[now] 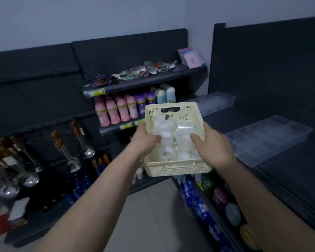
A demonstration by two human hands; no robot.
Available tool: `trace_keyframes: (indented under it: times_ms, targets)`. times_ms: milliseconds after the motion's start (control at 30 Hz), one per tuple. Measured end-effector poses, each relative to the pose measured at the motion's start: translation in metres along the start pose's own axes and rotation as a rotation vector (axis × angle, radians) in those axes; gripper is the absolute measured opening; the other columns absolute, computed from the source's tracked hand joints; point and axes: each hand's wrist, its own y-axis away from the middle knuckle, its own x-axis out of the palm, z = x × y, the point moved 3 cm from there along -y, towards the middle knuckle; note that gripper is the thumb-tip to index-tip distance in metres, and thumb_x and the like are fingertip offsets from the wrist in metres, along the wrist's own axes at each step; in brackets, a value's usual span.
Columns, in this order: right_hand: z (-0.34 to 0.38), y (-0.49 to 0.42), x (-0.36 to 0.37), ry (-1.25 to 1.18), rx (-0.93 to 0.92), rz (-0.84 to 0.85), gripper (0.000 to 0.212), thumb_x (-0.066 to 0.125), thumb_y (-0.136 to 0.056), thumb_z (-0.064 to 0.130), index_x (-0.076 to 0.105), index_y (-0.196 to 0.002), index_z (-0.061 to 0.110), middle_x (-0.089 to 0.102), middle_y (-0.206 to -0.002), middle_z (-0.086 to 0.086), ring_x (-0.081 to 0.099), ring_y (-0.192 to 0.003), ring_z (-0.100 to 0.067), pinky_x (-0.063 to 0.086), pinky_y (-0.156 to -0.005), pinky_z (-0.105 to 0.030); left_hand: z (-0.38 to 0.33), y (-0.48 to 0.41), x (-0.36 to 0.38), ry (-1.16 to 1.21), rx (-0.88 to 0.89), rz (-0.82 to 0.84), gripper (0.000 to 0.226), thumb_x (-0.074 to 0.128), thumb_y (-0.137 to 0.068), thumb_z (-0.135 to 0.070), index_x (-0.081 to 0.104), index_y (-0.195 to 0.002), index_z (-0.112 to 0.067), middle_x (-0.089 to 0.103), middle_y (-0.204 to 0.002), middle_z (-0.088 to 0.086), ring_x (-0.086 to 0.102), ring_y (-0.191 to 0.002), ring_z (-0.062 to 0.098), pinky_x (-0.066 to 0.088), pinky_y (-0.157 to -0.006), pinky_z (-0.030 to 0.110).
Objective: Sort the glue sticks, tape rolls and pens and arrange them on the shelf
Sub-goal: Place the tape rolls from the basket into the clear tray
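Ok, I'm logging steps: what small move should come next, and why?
Probably swing the basket right and rest it on the dark shelf by the clear divided tray: the left hand and right hand both grip its sides, so neither is free to sort the tape rolls inside.

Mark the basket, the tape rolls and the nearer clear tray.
basket [178,170]: head view, near wall under the handle.
tape rolls [185,126]: head view, side of one roll.
nearer clear tray [267,140]: head view, its bare middle.
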Motion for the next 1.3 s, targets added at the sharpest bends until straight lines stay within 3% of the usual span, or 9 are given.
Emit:
trace_keyframes:
  times_ms: [300, 467, 567, 667, 767, 933, 1067, 1167, 1300]
  targets:
    - [-0.029, -0.105, -0.004, 0.021, 0.299, -0.177, 0.036, 0.042, -0.096, 0.039, 0.046, -0.122, 0.014, 0.056, -0.102, -0.006, 0.045, -0.086, -0.022, 0.035, -0.073, -0.032, -0.052, -0.152, 0.061, -0.045, 0.153, 0.282, 0.043, 0.062, -0.086, -0.003, 0.044, -0.12, -0.024, 0.061, -0.105, 0.001, 0.06, -0.094, 0.02, 0.052, -0.073, 0.03]
    - [-0.075, -0.16, -0.001, 0.03, 0.431, -0.259, 0.044, 0.041, -0.095, 0.042, 0.041, -0.127, 0.011, 0.056, -0.113, -0.012, 0.053, -0.1, -0.031, 0.036, -0.073, -0.033, -0.081, -0.223, 0.121, -0.159, 0.264, 0.422, 0.04, 0.062, -0.085, -0.005, 0.042, -0.111, -0.028, 0.058, -0.096, -0.005, 0.058, -0.087, 0.014, 0.048, -0.068, 0.025]
    - [-0.096, -0.189, -0.003, 0.057, 0.515, -0.262, 0.056, 0.04, -0.096, 0.043, 0.033, -0.139, 0.008, 0.054, -0.119, -0.013, 0.053, -0.105, -0.033, 0.035, -0.072, -0.032, -0.097, -0.26, 0.155, -0.215, 0.273, 0.506, 0.043, 0.062, -0.085, -0.006, 0.041, -0.112, -0.031, 0.056, -0.092, -0.009, 0.058, -0.09, 0.017, 0.05, -0.075, 0.031]
    - [-0.114, -0.209, -0.006, 0.056, 0.566, -0.279, 0.05, 0.041, -0.096, 0.042, 0.037, -0.132, 0.007, 0.055, -0.112, -0.011, 0.051, -0.09, -0.028, 0.037, -0.069, -0.033, -0.105, -0.287, 0.184, -0.245, 0.256, 0.597, 0.039, 0.061, -0.086, -0.008, 0.043, -0.113, -0.03, 0.058, -0.097, -0.006, 0.059, -0.095, 0.021, 0.051, -0.083, 0.038]
    - [-0.128, -0.218, -0.006, 0.062, 0.65, -0.273, 0.047, 0.042, -0.096, 0.041, 0.037, -0.128, 0.007, 0.053, -0.112, -0.011, 0.046, -0.087, -0.026, 0.035, -0.068, -0.032, -0.107, -0.307, 0.212, -0.257, 0.263, 0.696, 0.033, 0.059, -0.087, -0.006, 0.049, -0.111, -0.027, 0.059, -0.096, -0.005, 0.059, -0.094, 0.02, 0.051, -0.078, 0.034]
    - [-0.15, -0.225, 0.001, 0.085, 0.813, -0.273, 0.054, 0.043, -0.096, 0.043, 0.034, -0.134, 0.006, 0.051, -0.123, -0.017, 0.051, -0.112, -0.035, 0.038, -0.077, -0.036, -0.097, -0.333, 0.259, -0.298, 0.242, 0.857, 0.037, 0.057, -0.089, -0.007, 0.043, -0.12, -0.022, 0.058, -0.102, -0.002, 0.058, -0.094, 0.018, 0.049, -0.069, 0.029]
    - [-0.163, -0.226, 0.012, 0.14, 0.962, -0.282, 0.061, 0.04, -0.096, 0.045, 0.029, -0.141, 0.006, 0.046, -0.135, -0.017, 0.043, -0.123, -0.036, 0.04, -0.098, -0.045, -0.082, -0.35, 0.291, -0.353, 0.266, 0.96, 0.039, 0.058, -0.088, -0.011, 0.045, -0.124, -0.02, 0.058, -0.108, 0.0, 0.058, -0.1, 0.022, 0.051, -0.082, 0.034]
    - [-0.165, -0.225, 0.018, 0.212, 1.04, -0.266, 0.055, 0.037, -0.096, 0.047, 0.035, -0.134, 0.007, 0.048, -0.134, -0.016, 0.038, -0.125, -0.035, 0.038, -0.098, -0.045, -0.072, -0.358, 0.308, -0.346, 0.255, 1.002, 0.046, 0.06, -0.086, -0.012, 0.046, -0.129, -0.019, 0.061, -0.115, 0.003, 0.06, -0.103, 0.024, 0.052, -0.091, 0.043]
    - [-0.163, -0.225, 0.027, 0.296, 1.127, -0.29, 0.052, 0.035, -0.097, 0.048, 0.037, -0.13, 0.007, 0.052, -0.132, -0.014, 0.041, -0.12, -0.036, 0.035, -0.096, -0.042, -0.055, -0.369, 0.325, -0.39, 0.263, 1.108, 0.049, 0.057, -0.086, -0.013, 0.041, -0.131, -0.024, 0.06, -0.114, -0.003, 0.059, -0.103, 0.019, 0.051, -0.092, 0.04]
